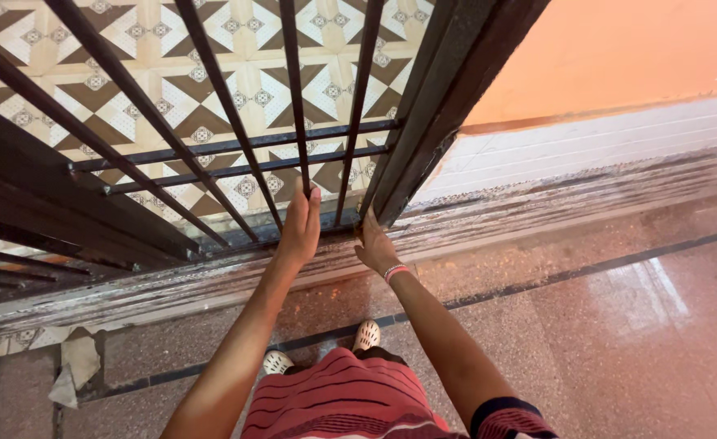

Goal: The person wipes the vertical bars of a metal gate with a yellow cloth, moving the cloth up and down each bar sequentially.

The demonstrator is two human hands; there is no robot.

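At the foot of the dark metal gate (236, 154), the left hand (300, 232) wraps a vertical bar (297, 106), its grip closed around it low down. The right hand (374, 244) presses against the gate's end frame (423, 130), fingers spread on its lower edge, pinching nothing. The gate stands over the worn sill (537, 203), beside the orange wall (618, 49). Sliding it appears to be the step in hand; both hands would need a steady sideways pull along the sill.

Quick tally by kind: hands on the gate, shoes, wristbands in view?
Hands on the gate: 2, left hand and right hand
Shoes: 2, and
Wristbands: 1
Total: 5
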